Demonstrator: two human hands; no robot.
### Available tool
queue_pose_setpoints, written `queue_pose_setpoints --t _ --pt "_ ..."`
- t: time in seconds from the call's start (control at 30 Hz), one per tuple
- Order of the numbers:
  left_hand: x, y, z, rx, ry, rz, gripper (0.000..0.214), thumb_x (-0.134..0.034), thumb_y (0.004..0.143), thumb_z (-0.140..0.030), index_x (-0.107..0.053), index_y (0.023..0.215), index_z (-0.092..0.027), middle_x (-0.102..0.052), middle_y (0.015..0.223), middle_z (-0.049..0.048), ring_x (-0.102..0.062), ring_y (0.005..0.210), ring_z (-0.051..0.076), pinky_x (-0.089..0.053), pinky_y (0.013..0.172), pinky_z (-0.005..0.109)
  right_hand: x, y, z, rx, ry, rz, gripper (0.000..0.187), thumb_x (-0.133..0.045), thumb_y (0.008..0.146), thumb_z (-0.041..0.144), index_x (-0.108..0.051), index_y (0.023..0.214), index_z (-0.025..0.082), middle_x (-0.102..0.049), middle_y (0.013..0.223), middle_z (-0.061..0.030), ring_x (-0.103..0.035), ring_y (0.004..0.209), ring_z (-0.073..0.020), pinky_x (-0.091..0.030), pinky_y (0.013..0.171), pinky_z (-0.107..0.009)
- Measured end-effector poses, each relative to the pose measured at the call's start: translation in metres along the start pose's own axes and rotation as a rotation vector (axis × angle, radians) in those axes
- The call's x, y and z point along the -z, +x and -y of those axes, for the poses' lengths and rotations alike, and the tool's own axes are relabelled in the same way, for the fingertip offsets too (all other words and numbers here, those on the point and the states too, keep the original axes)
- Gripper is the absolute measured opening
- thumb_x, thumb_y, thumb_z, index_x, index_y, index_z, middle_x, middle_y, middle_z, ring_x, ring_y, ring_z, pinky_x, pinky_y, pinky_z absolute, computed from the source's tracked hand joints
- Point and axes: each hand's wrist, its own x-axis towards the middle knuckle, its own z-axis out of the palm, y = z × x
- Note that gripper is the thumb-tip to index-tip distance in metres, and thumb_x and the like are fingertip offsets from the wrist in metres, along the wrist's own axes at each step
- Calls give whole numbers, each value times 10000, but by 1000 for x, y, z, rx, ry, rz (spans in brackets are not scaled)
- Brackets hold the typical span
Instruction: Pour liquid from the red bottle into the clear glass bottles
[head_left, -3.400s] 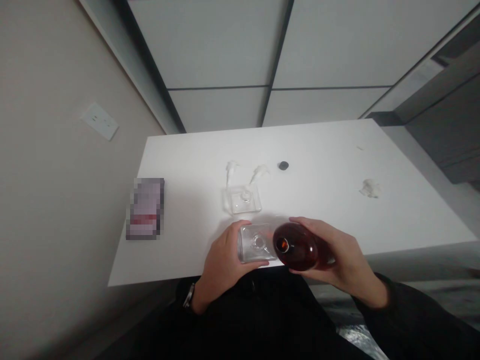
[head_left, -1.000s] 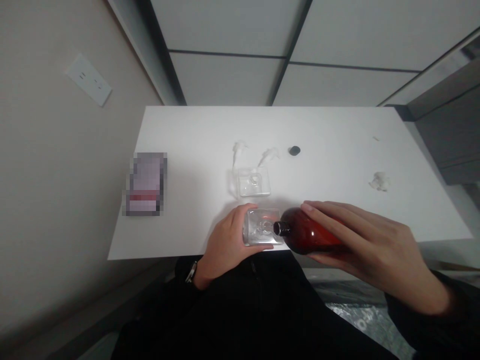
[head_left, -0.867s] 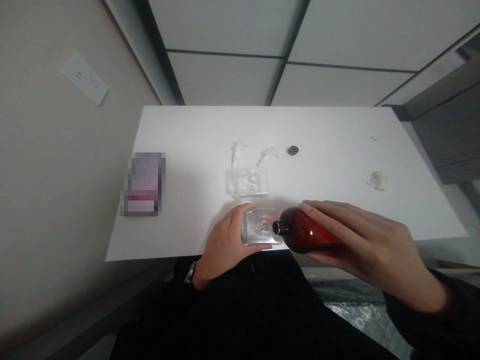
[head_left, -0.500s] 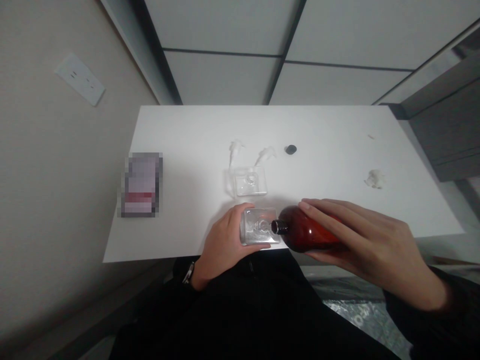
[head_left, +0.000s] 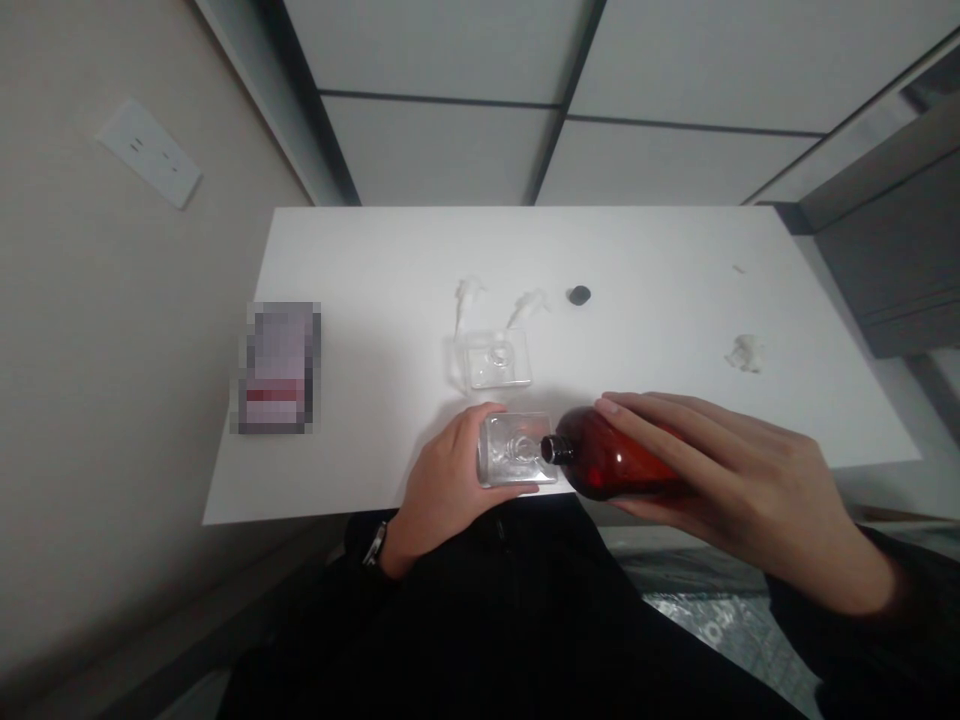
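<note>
Possibly slipping: amber bottle (head_left: pixel 611 455), held sideways in the closed right hand (head_left: pixel 739 480).
Possibly chipping: square glass bottle (head_left: pixel 510 450), clasped by the left hand (head_left: pixel 442 490), if knocked by the amber neck just beside it.

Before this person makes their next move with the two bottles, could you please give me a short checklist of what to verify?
1. The left hand has a firm hold on the clear square glass bottle: ok, fingers wrapped around it.
2. The right hand supports the amber bottle: ok, cradled from above and below.
3. The amber bottle's neck is over the clear bottle's mouth: cannot tell, it points there but seems just short.
4. Liquid level in the amber bottle: cannot tell.
5. The second clear glass bottle is out of the way: ok, it sits apart on the white table.
</note>
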Motion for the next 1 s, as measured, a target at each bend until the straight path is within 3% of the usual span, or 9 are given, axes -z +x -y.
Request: queue_pose_setpoints --t 0.7,1.0 --pt "1 0 -3 34 -7 12 840 -972 749 -428 -515 1438 -284 -692 1401 76 -693 1272 323 -568 1093 489 1 -3 -1 -11 14 11 486 -551 1099 416 -582 1485 123 -767 1314 -151 -780 1072 -276 -645 817 -377" --pt "2 0 -3 33 -19 16 832 -965 756 -452 -513 1436 -291 -690 1404 76 -690 1275 325 -565 1093 494 2 -3 -2 -12 20 12 695 -549 1101 429 -311 1705 183 -767 1335 -140 -784 1081 -283 -649 833 -384"
